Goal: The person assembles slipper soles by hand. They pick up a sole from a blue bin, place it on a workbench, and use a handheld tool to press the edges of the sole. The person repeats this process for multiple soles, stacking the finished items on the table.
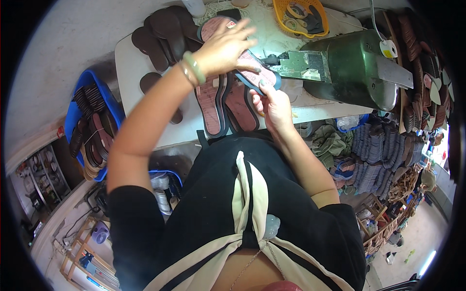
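Observation:
A shoe sole [264, 76] with a pinkish-red face and a dark blue-grey rim lies slantwise under the machine head. My right hand [275, 107] grips its near end, thumb on top and fingers curled at the edge. Across its middle goes my left hand [225, 51], fingers spread and slightly blurred, the thumb along the pink face; that hand hides part of the sole. Just below, more pink-faced soles [211, 109] rest on the white table [133, 94]. The green sewing machine [347, 68] reaches its arm toward the sole from the right.
Dark brown soles [167, 29] are piled at the table's far left. A yellow basket [323, 31] holds tape rolls at the back. Beside the table on the left hangs a blue bin [73, 106] of soles. Stacked grey shoe parts [376, 150] stand at lower right.

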Motion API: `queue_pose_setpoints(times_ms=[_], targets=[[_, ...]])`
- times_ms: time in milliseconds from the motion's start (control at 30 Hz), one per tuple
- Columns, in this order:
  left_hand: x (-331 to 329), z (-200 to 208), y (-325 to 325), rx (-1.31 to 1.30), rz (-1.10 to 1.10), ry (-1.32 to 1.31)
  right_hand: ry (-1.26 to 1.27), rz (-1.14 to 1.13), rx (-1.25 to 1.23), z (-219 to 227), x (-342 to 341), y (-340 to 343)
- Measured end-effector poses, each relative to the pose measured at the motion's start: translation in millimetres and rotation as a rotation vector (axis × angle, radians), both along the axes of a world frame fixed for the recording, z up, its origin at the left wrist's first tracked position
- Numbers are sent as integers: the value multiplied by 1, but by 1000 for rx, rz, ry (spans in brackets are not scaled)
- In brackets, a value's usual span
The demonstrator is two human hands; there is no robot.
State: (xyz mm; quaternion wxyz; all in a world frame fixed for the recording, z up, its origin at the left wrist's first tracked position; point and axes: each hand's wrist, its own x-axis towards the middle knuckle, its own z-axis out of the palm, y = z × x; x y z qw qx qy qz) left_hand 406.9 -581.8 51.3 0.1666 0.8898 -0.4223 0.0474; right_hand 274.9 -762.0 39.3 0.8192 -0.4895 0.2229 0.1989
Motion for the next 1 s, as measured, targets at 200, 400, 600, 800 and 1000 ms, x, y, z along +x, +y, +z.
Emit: queue_pose_setpoints(times_ms=[200, 400, 600, 800, 1000], targets=[[31, 30, -10, 227, -187, 353, -61, 117, -11, -12, 16, 2], [39, 30, -1, 260, -150, 468, -72, 126, -17, -13, 29, 6], [8, 39, 1, 234, 45, 532, -54, 173, -77, -8, 33, -7], [-15, 38, -3, 170, 209, 622, -130, 308, -176, -4, 40, -25], [-30, 26, -6, 63, 294, 687, -145, 308, -174, -6, 26, -25]])
